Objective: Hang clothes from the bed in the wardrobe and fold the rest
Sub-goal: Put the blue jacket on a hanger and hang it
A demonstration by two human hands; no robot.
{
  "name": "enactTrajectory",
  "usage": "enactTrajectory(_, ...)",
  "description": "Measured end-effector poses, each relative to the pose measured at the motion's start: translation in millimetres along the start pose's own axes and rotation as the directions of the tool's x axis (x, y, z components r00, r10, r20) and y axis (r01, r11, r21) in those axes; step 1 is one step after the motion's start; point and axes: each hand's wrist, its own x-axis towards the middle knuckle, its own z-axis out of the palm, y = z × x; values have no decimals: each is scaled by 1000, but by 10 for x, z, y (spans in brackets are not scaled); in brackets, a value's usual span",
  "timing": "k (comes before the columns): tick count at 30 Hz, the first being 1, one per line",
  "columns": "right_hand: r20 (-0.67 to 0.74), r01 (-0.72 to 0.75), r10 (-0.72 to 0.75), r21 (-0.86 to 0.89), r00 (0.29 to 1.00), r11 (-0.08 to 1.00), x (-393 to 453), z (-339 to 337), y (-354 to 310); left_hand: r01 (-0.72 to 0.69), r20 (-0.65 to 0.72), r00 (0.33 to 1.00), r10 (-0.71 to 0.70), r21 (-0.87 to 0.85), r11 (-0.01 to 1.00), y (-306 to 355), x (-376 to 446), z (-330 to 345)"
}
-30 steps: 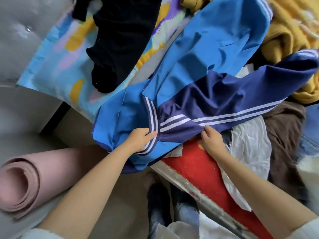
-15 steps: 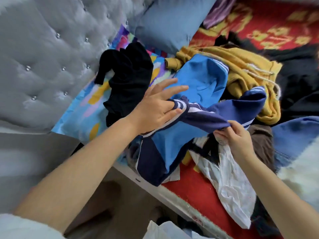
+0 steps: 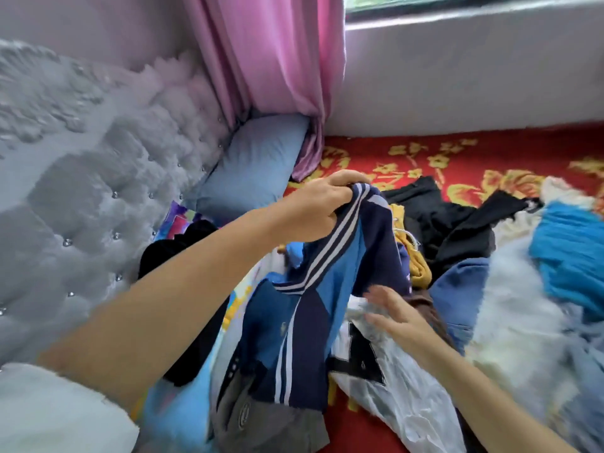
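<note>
The left hand [image 3: 322, 204] has gone from flat and open-fingered over the jacket [image 3: 313, 308] to a closed fist bunching its striped edge, and the blue and navy cloth now hangs up off the bed [image 3: 457, 155] instead of lying heaped on it. The right hand [image 3: 397, 313], which half a second ago pinched a navy fold, has let go; its fingers are spread and blurred, just beside the hanging cloth and over the white shirt [image 3: 392, 380] with the dark letter. The view has tipped upward too, so a pink curtain [image 3: 277, 60], the blue pillow [image 3: 255, 158] and the grey padded headboard [image 3: 81, 191] fill the top, while the yellow hoodie [image 3: 416, 266] shows only as a sliver behind the jacket.
</note>
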Motion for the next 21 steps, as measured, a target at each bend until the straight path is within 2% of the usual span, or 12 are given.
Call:
enactTrajectory(2,35,-57,62,-134,997,989,16,251,24,-45,-74,996,49,52,998,103,102,-176)
enactTrajectory(3,-15,-67,65,-216,998,974,102,382,35,-43,-124,991,50,56,997,165,151,-295)
enactTrajectory(5,-177,-82,37,-252,983,964,227,558,-40,-18,-224,974,27,42,999,240,198,-507)
enactTrajectory(7,-331,-73,23,-138,943,988,308,557,-197,32,-273,962,-29,8,999,268,190,-730)
enactTrajectory(9,-384,5,38,109,923,994,296,423,-395,73,-352,930,-107,-108,991,203,126,-908)
enactTrajectory(11,-376,98,23,298,926,949,231,231,-638,103,-472,853,-221,-263,959,50,30,-1046)
enactTrajectory(13,-419,203,-60,305,906,930,142,-46,-966,118,-594,723,-352,-396,911,-88,-39,-1137)
enactTrajectory(15,-467,348,-223,201,856,916,22,-315,-1474,118,-653,624,-429,-465,878,-167,-99,-1242)
enactTrajectory(17,-454,459,-439,-71,775,885,-56,-478,-2030,125,-682,557,-473,-495,860,-220,-166,-1375)
enactTrajectory(19,-374,422,-536,-347,756,838,-51,-547,-2427,155,-724,486,-490,-480,863,-208,-205,-1498)
enactTrajectory(21,-309,318,-535,-540,787,779,-21,-550,-2687,223,-801,387,-457,-400,889,-171,-212,-1609)
